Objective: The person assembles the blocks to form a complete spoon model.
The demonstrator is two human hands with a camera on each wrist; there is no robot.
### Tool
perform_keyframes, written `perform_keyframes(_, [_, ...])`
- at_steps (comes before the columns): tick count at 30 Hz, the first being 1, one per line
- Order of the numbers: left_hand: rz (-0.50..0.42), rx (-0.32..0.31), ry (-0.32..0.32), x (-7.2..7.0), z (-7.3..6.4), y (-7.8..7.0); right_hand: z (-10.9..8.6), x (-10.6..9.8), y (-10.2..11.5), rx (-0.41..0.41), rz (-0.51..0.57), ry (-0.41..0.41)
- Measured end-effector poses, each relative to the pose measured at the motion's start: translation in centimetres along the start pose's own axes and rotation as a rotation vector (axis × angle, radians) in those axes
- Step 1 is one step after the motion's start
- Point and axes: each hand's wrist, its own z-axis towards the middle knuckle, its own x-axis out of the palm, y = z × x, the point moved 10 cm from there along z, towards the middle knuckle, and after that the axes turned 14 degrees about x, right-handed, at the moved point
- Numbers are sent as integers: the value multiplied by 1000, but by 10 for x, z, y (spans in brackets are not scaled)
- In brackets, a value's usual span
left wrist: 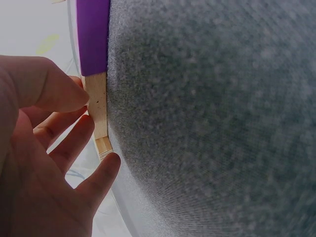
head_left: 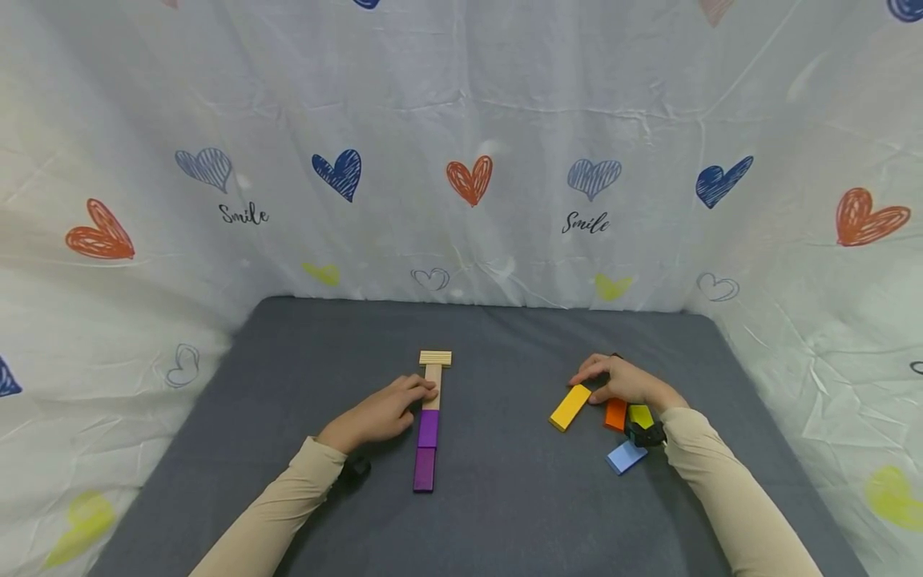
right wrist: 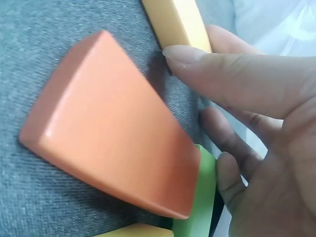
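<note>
A plain wooden block (head_left: 433, 385) lies in a straight row with a purple block (head_left: 429, 429) and a darker purple block (head_left: 424, 470). My left hand (head_left: 382, 413) rests its fingertips on the wooden block's top edge, with the fingers loosely bent. Across the far end of this row sits a ribbed light-wood piece (head_left: 436, 358). Over on the right, my right hand (head_left: 626, 380) pinches one end of a yellow block (head_left: 570, 408) between thumb and fingers. Close beneath that hand are an orange block (right wrist: 113, 128) and a green block (right wrist: 197, 197).
A light blue block (head_left: 626, 457) lies nearer me, below the right wrist. Part of another yellow piece (right wrist: 136, 231) shows at the bottom of the right wrist view. A dark grey cloth (head_left: 505, 513) covers the table, and a heart-print curtain (head_left: 404, 232) surrounds it.
</note>
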Motion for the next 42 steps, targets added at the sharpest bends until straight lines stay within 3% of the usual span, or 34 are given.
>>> perform_keyframes(16, [5, 0, 4, -2, 1, 0, 1, -3, -2, 15, -35, -126])
perform_keyframes(26, [13, -2, 2, -2, 0, 1, 2, 0, 20, -18, -127, -208])
perform_keyframes(35, [1, -6, 2, -2, -1, 0, 22, 7, 43, -43, -74, -297])
perform_keyframes(42, [-4, -12, 5, -2, -1, 1, 41, 18, 67, -63, 26, -362])
